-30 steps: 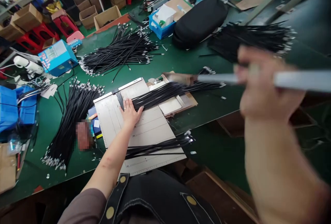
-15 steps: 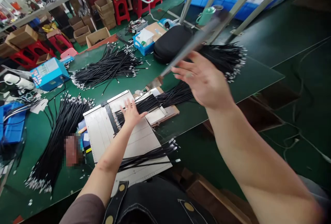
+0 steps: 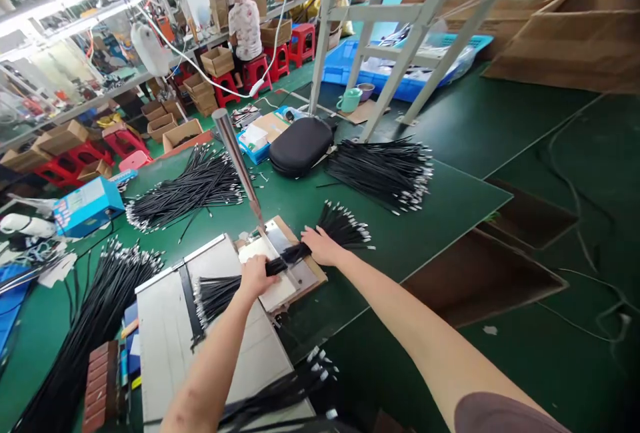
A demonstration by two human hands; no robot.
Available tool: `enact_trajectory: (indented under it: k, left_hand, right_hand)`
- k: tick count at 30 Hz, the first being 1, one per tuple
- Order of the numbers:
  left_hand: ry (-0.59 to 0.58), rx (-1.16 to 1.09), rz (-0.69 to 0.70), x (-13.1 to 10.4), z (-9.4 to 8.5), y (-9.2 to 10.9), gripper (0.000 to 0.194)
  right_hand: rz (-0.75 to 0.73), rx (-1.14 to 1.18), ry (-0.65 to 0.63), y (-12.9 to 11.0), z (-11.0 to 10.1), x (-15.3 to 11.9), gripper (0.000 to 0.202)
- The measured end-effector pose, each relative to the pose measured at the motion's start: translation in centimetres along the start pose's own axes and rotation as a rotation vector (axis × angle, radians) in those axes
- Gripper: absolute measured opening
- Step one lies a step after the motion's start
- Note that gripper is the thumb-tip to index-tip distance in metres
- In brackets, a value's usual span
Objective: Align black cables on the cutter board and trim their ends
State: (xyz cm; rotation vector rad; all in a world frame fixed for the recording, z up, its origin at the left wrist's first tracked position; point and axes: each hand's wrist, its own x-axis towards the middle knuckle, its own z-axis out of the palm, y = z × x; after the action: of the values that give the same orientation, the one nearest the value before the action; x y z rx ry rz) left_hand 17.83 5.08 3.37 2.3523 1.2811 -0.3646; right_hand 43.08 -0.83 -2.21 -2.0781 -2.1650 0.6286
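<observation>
Holding the black cable bundle (image 3: 217, 294) across the metal base (image 3: 300, 281), the left hand (image 3: 256, 276) and right hand (image 3: 323, 246) have fingers closed round it (lever (image 3: 235, 153) raised); green worktop (image 3: 395, 246) stretches from the cable tips (image 3: 361, 227) to its near edge.

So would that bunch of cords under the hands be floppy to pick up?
The bunch of black cords would probably sag a little, as they look long and thin. Some might slip out, since the ends fan apart beyond the left hand and right hand.
</observation>
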Motion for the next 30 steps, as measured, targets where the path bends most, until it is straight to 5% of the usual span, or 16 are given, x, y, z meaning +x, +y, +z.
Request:
enact_trajectory:
  k: [4, 8, 11, 15, 17, 19, 22, 24, 28, 30]
  left_hand:
    - [-0.027, -0.055, 0.061, -1.8, 0.5, 1.4, 0.01]
    - [0.193, -0.459, 0.102, -3.0, -1.9, 4.9, 0.026]
    - [0.424, -1.005, 0.201, -3.4, -5.3, 8.7, 0.05]
    - [0.484, -1.376, 0.145, -4.5, -7.9, 12.6, 0.036]
    - [0.495, -1.526, 0.132, -5.0, -7.9, 13.8, 0.04]
    - [0.465, -1.603, 0.142, -5.2, -7.2, 14.2, 0.043]
    - [0.425, -1.606, 0.164, -5.0, -6.0, 12.8, 0.058]
    - [0.424, -1.562, 0.114, -5.0, -5.2, 10.2, 0.076]
    - [0.361, -1.357, -0.114, -6.6, -3.6, 3.1, 0.076]
    - [0.291, -1.228, -0.156, -8.5, -2.4, -0.1, 0.061]
  right_hand:
    - [0.007, 0.066, 0.154, -0.2, 0.4, -3.0, 0.029]
    - [0.145, 0.187, 0.332, -3.3, -1.6, -4.6, 0.035]
    - [0.009, 0.58, 0.405, -7.0, -4.3, -5.7, 0.039]
    - [-0.327, 1.128, 0.308, -10.1, -5.7, -8.3, 0.071]
    - [-0.288, 1.194, 0.316, -10.6, -4.9, -9.4, 0.088]
    - [-0.112, 1.129, 0.375, -10.5, -3.7, -10.1, 0.072]
    - [0.14, 0.823, 0.34, -7.6, -4.0, -10.2, 0.031]
    - [0.288, 0.502, 0.32, -3.5, -6.2, -9.4, 0.022]
    - [0.519, 0.096, 0.356, 6.6, -11.8, -5.8, 0.04]
    - [0.532, 0.09, 0.364, 9.9, -12.4, -4.1, 0.064]
